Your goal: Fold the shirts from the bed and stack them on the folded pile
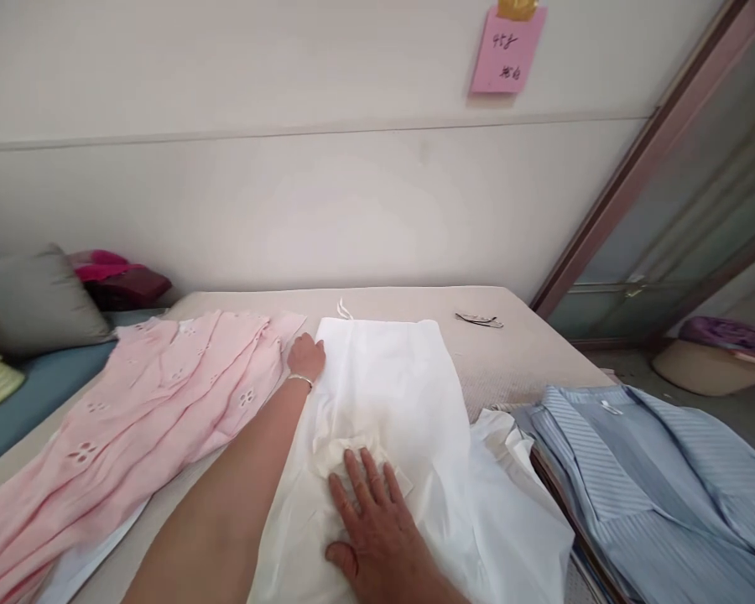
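A white garment [390, 369] with a straight top edge and a thin drawstring [344, 309] lies spread in front of me. It could be a skirt or trousers; I cannot tell which. At its upper left edge, my left hand [306, 356] is curled closed on the fabric, a bracelet on the wrist. My right hand [381, 528] lies flat lower down, fingers spread, pressing on a bunched cream-coloured patch of cloth [346, 453]. Whether that patch belongs to the white garment is unclear.
A pink dress [189, 377] with cut-out flowers lies left; folded blue striped shirts [642, 495] are stacked right. Glasses [479, 320] rest on the beige bed-like surface [491, 369]. Beyond are a wall [352, 210] with a pink note [508, 50] and a grey cushion [38, 298].
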Available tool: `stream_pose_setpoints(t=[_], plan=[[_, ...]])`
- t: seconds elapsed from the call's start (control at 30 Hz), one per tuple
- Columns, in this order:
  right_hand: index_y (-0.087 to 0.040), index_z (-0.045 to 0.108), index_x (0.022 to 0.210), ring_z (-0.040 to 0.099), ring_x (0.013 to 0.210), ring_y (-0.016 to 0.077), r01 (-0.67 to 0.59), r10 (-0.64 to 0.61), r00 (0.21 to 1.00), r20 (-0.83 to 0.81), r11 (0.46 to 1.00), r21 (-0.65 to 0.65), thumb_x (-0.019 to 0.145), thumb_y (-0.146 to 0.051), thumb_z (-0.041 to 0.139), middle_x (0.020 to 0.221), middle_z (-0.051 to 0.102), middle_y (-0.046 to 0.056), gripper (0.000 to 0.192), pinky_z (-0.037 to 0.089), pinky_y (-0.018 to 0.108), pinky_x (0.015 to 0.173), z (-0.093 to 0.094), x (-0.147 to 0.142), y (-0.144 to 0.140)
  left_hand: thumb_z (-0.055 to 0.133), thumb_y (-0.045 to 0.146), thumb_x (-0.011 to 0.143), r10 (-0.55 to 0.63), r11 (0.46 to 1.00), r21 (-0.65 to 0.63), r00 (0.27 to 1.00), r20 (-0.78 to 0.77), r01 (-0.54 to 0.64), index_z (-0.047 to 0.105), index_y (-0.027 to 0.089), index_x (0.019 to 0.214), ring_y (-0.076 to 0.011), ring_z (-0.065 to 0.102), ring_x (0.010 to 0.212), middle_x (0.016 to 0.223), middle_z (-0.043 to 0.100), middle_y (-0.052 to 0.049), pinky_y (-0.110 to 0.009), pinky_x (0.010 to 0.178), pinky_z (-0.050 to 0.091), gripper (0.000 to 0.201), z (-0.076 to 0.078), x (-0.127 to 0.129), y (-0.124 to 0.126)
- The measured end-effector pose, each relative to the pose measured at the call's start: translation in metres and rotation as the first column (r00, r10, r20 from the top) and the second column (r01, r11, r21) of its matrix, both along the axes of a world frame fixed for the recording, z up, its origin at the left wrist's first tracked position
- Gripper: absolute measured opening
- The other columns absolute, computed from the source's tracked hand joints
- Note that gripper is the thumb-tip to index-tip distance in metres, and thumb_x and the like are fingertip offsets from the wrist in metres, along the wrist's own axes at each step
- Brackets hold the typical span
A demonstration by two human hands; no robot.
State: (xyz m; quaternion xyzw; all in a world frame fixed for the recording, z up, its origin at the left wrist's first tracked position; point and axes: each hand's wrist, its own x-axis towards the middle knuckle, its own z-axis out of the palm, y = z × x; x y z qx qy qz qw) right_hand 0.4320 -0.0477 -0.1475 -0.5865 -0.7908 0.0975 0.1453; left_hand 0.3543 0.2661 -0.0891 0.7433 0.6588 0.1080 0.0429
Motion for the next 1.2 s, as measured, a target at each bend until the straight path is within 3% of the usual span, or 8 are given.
stream_pose_setpoints(t=[0.17, 0.3, 0.5, 0.7, 0.8, 0.93, 1.07, 1.2], plan=[[-0.025, 0.018, 0.164, 0.01, 0.153, 0.0445, -0.038, 0.038, 0.999, 0.0, 0.999, 0.021, 0.092, -0.064, 0.058, 0.167, -0.001, 0.013, 0.092, 0.017, 0.065, 0.121, -0.018, 0.006, 0.006, 0.048, 0.032, 0.096, 0.103, 0.993, -0.067, 0.994, 0.04, -0.1, 0.065, 0.014, 0.112, -0.0329, 0.068, 0.11, 0.115, 0.07, -0.021, -0.041, 0.085, 0.052, 0.03, -0.007, 0.02, 0.055], [-0.022, 0.017, 0.164, 0.009, 0.153, 0.0439, -0.059, 0.058, 0.998, -0.024, 0.998, -0.038, 0.096, -0.061, 0.052, 0.167, 0.001, 0.015, 0.086, 0.019, 0.065, 0.121, 0.0, 0.011, 0.004, 0.043, 0.027, 0.096, 0.108, 0.994, -0.03, 0.993, 0.042, -0.107, 0.061, 0.01, 0.122, -0.0367, 0.064, 0.117, 0.122, 0.066, -0.026, -0.047, 0.091, 0.05, 0.036, -0.016, 0.026, 0.06], [-0.019, 0.027, 0.161, 0.01, 0.154, 0.0409, -0.046, 0.04, 0.998, -0.053, 0.993, -0.109, 0.098, -0.053, 0.053, 0.169, 0.012, 0.015, 0.076, 0.022, 0.064, 0.12, 0.032, 0.011, 0.002, 0.029, 0.045, 0.102, -0.354, 0.932, 0.054, 0.931, -0.089, 0.359, 0.044, 0.017, 0.146, -0.0338, 0.028, 0.15, 0.161, 0.036, -0.019, -0.055, 0.118, 0.027, 0.054, -0.027, 0.041, 0.03], [-0.019, 0.058, 0.137, 0.049, 0.136, 0.0378, 0.102, -0.105, 0.994, -0.035, 0.99, -0.094, 0.093, -0.063, 0.056, 0.149, 0.053, 0.019, 0.063, 0.046, 0.051, 0.106, 0.057, 0.014, -0.03, 0.032, 0.045, 0.101, -0.402, 0.911, -0.167, 0.901, -0.163, 0.376, 0.048, 0.017, 0.142, -0.0379, 0.032, 0.147, 0.157, 0.04, -0.021, -0.064, 0.113, 0.026, 0.052, 0.008, 0.065, 0.014], [-0.022, 0.065, 0.111, 0.07, 0.093, 0.0302, 0.406, -0.402, 0.914, 0.054, 0.903, -0.14, 0.093, -0.059, 0.055, 0.109, 0.071, 0.013, 0.042, 0.056, 0.04, 0.076, 0.084, 0.047, -0.075, 0.037, 0.045, 0.1, -0.527, 0.848, -0.155, 0.838, -0.14, 0.508, 0.05, 0.018, 0.138, -0.0341, 0.032, 0.147, 0.158, 0.04, -0.017, -0.058, 0.116, 0.026, 0.048, 0.038, 0.071, -0.038], [-0.021, 0.057, 0.101, 0.069, 0.068, 0.0245, 0.78, -0.727, 0.606, 0.324, 0.623, -0.059, 0.101, -0.04, 0.047, 0.09, 0.067, 0.009, 0.022, 0.043, 0.032, 0.054, 0.11, 0.108, -0.122, 0.04, 0.045, 0.101, -0.753, 0.617, -0.175, 0.64, 0.15, 0.767, 0.062, 0.02, 0.123, -0.0276, 0.061, 0.119, 0.131, 0.064, -0.013, -0.043, 0.105, 0.044, 0.04, 0.072, 0.035, -0.172], [-0.018, 0.055, 0.105, 0.07, 0.074, 0.0251, 0.772, -0.714, 0.567, 0.41, 0.635, 0.037, 0.1, -0.035, 0.051, 0.1, 0.066, 0.012, 0.018, 0.041, 0.031, 0.056, 0.113, 0.141, -0.104, 0.053, 0.047, 0.097, -0.646, 0.499, -0.203, 0.518, 0.561, 0.842, 0.064, 0.028, 0.127, -0.027, 0.061, 0.122, 0.133, 0.066, -0.009, -0.04, 0.107, 0.045, 0.038, 0.08, -0.022, -0.301], [-0.015, 0.058, 0.108, 0.072, 0.086, 0.0274, 0.789, -0.732, 0.551, 0.401, 0.614, 0.035, 0.099, -0.029, 0.051, 0.1, 0.069, 0.017, 0.018, 0.046, 0.033, 0.068, 0.114, 0.15, -0.063, 0.06, 0.039, 0.093, -0.47, 0.47, -0.284, 0.51, 0.721, 0.835, 0.058, 0.025, 0.139, -0.0282, 0.048, 0.139, 0.153, 0.051, -0.01, -0.042, 0.118, 0.036, 0.049, 0.052, -0.044, -0.355]])
